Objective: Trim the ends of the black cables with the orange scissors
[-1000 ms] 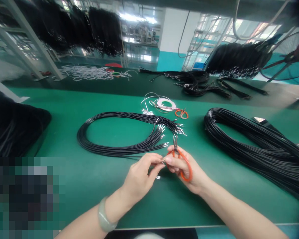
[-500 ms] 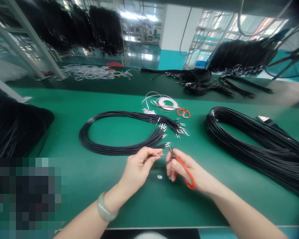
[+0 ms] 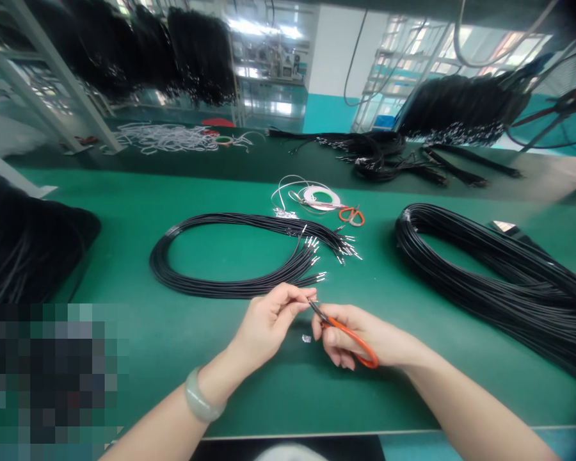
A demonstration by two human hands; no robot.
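Trimming a wire end at the green bench.

A heap of black cable [image 3: 24, 250] is lying at far left; beside it, a coil of black wires [image 3: 230, 256] is resting flat, its metal-tipped ends fanning toward me. My left hand [image 3: 269, 323] is pinching one thin wire end [image 3: 311, 299] between thumb and forefinger, just in front of that coil. My right hand [image 3: 360, 336] is closing around orange-handled scissors [image 3: 345, 333], blades meeting the pinched tip. A larger black cable bundle [image 3: 499, 275] is sprawling at right.
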